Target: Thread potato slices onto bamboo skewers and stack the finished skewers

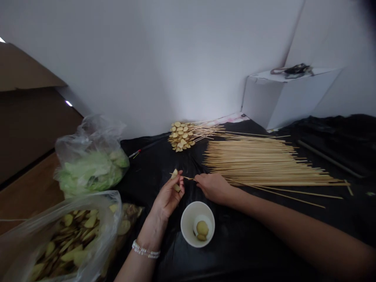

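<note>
My left hand [170, 194] is closed on pale potato slices [175, 174], one at the fingertips and another lower in the palm. My right hand [212, 186] pinches a thin bamboo skewer [188, 178] whose point passes through the upper slice. Both hands hover over the black-covered table [241, 243], just behind a white paper cup [188, 220] that holds a couple of slices. A bead bracelet circles my left wrist.
A large pile of bare bamboo skewers [264, 162] lies to the right. Finished skewers loaded with slices [182, 136] rest by the wall. At the left are a clear bag of potato slices [70, 239] and a bag of greens [91, 166]. A white box [282, 98] stands at the back right.
</note>
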Demonstrator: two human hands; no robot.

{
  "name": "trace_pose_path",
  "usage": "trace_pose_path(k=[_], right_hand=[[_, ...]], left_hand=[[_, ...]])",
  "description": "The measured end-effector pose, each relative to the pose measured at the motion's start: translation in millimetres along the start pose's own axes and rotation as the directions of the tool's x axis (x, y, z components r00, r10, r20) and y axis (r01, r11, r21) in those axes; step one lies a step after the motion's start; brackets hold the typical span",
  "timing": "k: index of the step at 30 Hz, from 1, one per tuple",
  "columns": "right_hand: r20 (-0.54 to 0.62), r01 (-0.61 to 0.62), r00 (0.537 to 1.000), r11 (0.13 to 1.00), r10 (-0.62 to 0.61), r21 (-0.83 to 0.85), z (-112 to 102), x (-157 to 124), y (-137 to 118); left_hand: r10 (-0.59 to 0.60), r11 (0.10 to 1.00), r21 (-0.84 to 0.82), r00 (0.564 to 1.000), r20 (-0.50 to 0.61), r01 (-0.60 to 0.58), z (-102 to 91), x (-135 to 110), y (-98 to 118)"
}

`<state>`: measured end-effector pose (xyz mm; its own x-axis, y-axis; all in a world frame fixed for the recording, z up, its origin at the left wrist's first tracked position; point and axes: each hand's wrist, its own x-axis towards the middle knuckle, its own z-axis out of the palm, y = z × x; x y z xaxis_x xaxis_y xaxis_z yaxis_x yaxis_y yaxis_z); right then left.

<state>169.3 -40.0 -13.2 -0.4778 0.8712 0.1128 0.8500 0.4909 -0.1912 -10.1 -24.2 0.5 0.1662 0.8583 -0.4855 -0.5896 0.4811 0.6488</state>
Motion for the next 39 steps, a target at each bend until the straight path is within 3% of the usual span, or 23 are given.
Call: trace_pose_path(k=[19, 28, 35, 39], right_hand=[[0.056, -0.024, 0.998, 1.0, 0.024, 0.0, -11.3, -1.2, -3.4], [-0.018, -0.036, 0.999, 0.999, 0.036, -0.003, -9.4, 0.1, -3.5], [-0.057, -0.019, 0.998, 1.0, 0.019, 0.009, -12.5, -2.7, -4.6], [-0.061, -0.024, 0.998, 0.999, 0.021, -0.043, -14.4, -4.4, -8.2]], left_hand=[[0.008, 1.0, -0.024, 1.0, 0.018, -0.008, -2.9, -0.1, -0.3], [0.125, 0.986, -0.106, 0.992, -0.009, -0.125, -4.4, -0.5, 6.8], [0.277, 0.961, -0.005, 0.96, -0.041, -0.277, -5.5, 2.6, 0.4], [0.249, 0.968, 0.015, 0.968, 0.002, -0.249, -1.3, 1.5, -7.0]])
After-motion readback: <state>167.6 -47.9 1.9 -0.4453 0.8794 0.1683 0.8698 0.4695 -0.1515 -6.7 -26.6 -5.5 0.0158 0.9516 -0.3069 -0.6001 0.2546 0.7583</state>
